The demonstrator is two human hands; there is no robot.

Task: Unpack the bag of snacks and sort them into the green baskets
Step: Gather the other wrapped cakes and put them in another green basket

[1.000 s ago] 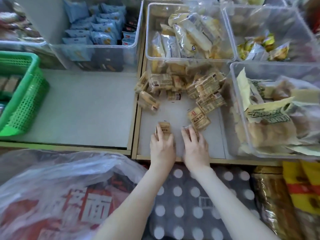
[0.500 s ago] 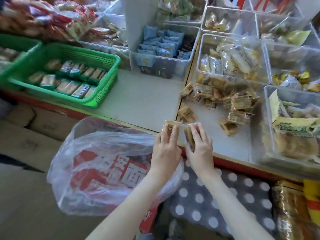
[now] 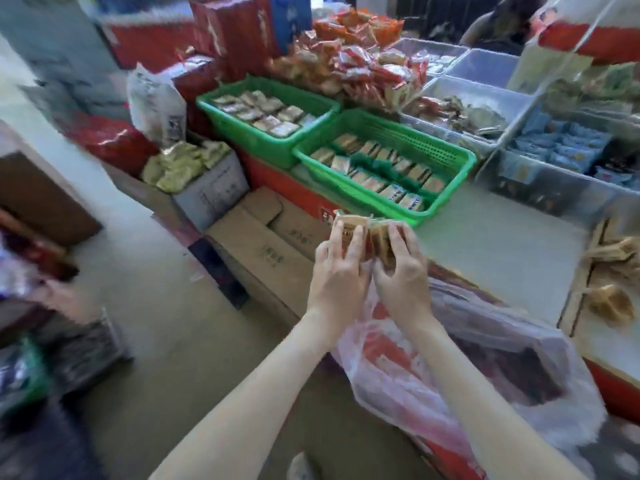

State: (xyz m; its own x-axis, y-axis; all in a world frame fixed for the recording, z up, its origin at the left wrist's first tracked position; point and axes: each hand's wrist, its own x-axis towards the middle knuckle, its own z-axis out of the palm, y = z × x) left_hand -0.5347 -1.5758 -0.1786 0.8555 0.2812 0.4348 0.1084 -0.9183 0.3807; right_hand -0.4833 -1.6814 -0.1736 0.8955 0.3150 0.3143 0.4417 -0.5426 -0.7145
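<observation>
Two small tan snack packets (image 3: 349,226): your left hand (image 3: 337,268) and right hand (image 3: 403,271) are each gripping one, fingers curled. The nearer green plastic mesh basket (image 3: 426,147) is sitting just ahead, closer to your right hand.

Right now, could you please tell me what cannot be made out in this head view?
Head view only:
Print on the tan snack packets held by the left hand and right hand: blurred, partly covered by fingers.
Contents of the translucent red-printed plastic bag: veiled by its film.
Labels in the nearer green plastic basket: too small.
Dark bundles at the left edge: blurred, cut off.
</observation>
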